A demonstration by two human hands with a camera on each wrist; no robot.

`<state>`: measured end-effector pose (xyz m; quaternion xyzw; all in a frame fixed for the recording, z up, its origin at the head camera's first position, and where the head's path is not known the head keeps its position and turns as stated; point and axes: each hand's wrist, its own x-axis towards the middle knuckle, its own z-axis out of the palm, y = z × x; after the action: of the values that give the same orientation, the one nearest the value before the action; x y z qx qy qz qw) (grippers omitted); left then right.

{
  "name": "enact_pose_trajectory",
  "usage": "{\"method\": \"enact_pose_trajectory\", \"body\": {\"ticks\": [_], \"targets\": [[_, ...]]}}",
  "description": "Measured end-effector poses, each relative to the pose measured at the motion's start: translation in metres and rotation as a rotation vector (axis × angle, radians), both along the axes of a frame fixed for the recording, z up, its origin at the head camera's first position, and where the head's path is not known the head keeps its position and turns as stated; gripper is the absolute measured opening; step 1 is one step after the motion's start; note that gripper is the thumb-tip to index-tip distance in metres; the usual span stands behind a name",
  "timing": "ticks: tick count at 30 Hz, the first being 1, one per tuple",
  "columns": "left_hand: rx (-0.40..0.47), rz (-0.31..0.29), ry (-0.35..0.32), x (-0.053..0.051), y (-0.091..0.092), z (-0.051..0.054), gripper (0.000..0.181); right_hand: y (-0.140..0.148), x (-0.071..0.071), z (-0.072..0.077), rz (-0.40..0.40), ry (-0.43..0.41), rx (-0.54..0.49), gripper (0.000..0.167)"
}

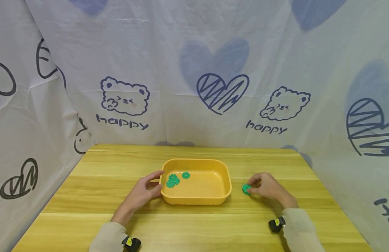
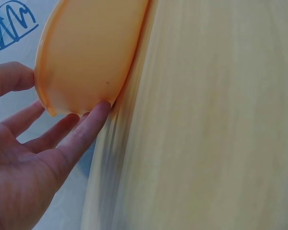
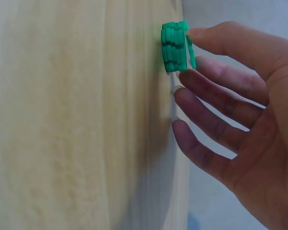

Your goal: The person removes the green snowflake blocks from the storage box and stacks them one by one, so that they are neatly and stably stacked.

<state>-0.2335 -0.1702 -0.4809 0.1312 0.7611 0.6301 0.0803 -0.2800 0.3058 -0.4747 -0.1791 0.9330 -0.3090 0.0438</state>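
A yellow plastic bin (image 1: 197,201) stands on the table. Inside its left part lie several green notched building discs (image 1: 173,181), with one more disc (image 1: 186,175) a little apart. My left hand (image 1: 144,189) touches the bin's left end; in the left wrist view its spread fingertips rest against the outer wall (image 2: 93,52). To the right of the bin, my right hand (image 1: 268,187) is over a small pile of green discs (image 1: 245,189). Thumb and forefinger pinch the top disc (image 3: 190,50), tilted off the pile (image 3: 173,48). The other fingers hang spread beside it.
The wooden table (image 1: 194,227) ends at a printed white cloth (image 1: 169,105) behind it and at the sides. Each wrist carries a small black camera, such as the right wrist camera (image 1: 276,224).
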Motion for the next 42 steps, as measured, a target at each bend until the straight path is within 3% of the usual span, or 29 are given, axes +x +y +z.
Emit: {"method": "enact_pose_trajectory", "body": {"ticks": [29, 35, 42], "targets": [[-0.002, 0.003, -0.003, 0.0, 0.0, 0.0, 0.056, 0.001, 0.001, -0.001, -0.03, -0.019, 0.011, 0.027], [-0.004, -0.005, 0.003, -0.001, 0.0, -0.002, 0.055, -0.001, -0.001, 0.007, -0.055, 0.011, 0.06, 0.028], [-0.005, -0.001, 0.006, -0.001, 0.0, -0.002, 0.055, -0.026, -0.005, 0.032, 0.005, 0.114, 0.023, 0.021]]}}
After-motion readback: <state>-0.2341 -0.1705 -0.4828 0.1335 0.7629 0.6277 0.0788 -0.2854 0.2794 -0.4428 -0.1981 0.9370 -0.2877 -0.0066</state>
